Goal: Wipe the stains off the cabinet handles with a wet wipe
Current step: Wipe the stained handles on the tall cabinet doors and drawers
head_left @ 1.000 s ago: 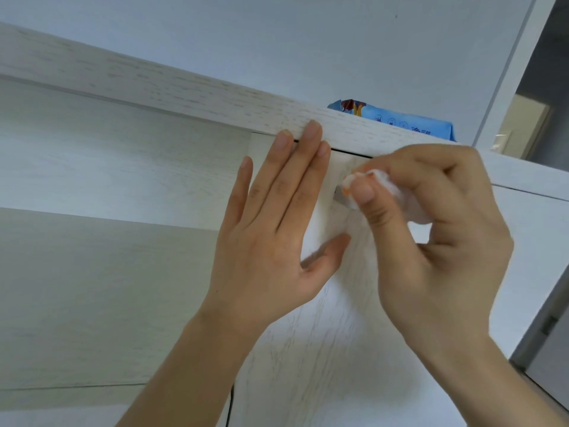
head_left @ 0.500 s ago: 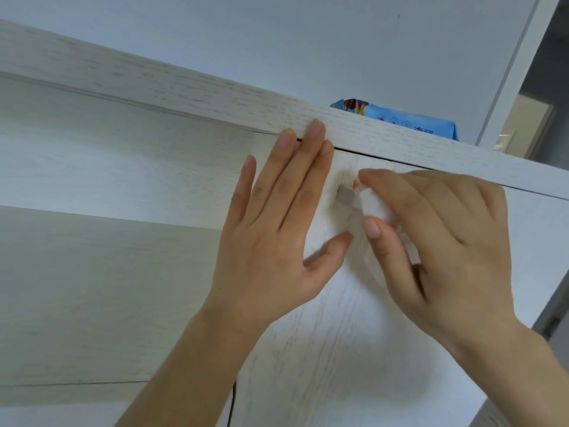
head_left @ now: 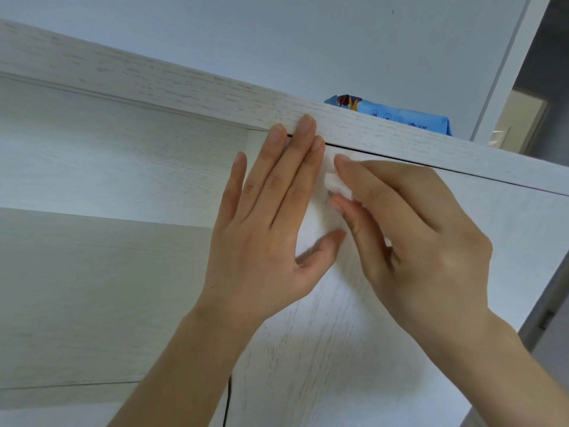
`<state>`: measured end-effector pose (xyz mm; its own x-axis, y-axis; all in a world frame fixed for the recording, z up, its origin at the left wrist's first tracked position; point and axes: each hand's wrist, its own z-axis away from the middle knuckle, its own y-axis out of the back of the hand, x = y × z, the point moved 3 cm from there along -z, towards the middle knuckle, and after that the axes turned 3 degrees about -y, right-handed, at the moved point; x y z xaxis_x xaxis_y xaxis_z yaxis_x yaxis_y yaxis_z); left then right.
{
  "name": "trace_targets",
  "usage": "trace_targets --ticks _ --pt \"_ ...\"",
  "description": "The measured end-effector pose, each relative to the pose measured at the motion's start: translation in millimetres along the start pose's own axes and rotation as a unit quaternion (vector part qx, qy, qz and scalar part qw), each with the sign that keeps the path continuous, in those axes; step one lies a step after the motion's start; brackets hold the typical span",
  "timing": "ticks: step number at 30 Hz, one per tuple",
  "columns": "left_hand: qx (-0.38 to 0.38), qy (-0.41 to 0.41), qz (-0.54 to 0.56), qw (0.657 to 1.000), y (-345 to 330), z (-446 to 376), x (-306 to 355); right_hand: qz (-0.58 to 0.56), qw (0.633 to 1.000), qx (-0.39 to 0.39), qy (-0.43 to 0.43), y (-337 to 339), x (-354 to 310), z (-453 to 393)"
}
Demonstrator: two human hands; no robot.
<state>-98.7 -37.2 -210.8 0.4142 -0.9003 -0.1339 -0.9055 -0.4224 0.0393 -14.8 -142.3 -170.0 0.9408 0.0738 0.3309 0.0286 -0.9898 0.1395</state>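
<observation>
Head view, from the biggest thing down: the pale wood-grain cabinet (head_left: pixel 92 272) fills the frame, with its top board running across and a closed cabinet door (head_left: pixel 323 349) under it on the right. The left hand (head_left: pixel 268 229) lies flat against the door's upper left corner, fingers straight and together with the tips reaching the top board, the thumb spread; it holds nothing and seems to brace the door. The right hand (head_left: pixel 409 238) comes in from the right with forefinger and thumb pinching the wet wipe (head_left: pixel 337 184), a small white wad. On top of the cabinet, well apart from the hands, lies a blue wipe pack (head_left: pixel 400 118).

The small handle (head_left: pixel 330 194) is the thing that changed. Half a second ago its grey metal stood bare just left of the right fingers; now the wipe sits over it and only a dark sliver shows below the wad. A second ago the wad was lifted off the door. So the wipe has been brought back onto the handle, and I judge a rubbing pass is under way. Whether stains remain cannot be told.
</observation>
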Motion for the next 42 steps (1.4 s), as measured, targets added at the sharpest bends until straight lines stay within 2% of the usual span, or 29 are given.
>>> trace_targets --ticks 8,16,21,27,33,42 --pt "-0.005 -0.002 0.0 1.0 1 0 0 0.028 0.999 0.006 0.036 2 5 3" --pt "0.008 -0.006 -0.016 1.0 1 0 1 0.071 0.997 -0.016 0.026 -2 -5 -3" --pt "0.006 -0.013 -0.026 1.0 2 -1 2 0.036 0.999 -0.004 0.028 -1 0 -1" --pt "-0.001 -0.019 -0.052 0.998 3 -1 2 -0.011 0.999 0.045 0.028 4 13 9" --pt "-0.018 -0.015 -0.055 0.998 4 -2 6 0.013 0.997 0.079 -0.001 19 43 27" --pt "-0.035 -0.004 -0.043 0.998 6 -3 5 -0.04 0.996 0.073 -0.036 27 69 40"
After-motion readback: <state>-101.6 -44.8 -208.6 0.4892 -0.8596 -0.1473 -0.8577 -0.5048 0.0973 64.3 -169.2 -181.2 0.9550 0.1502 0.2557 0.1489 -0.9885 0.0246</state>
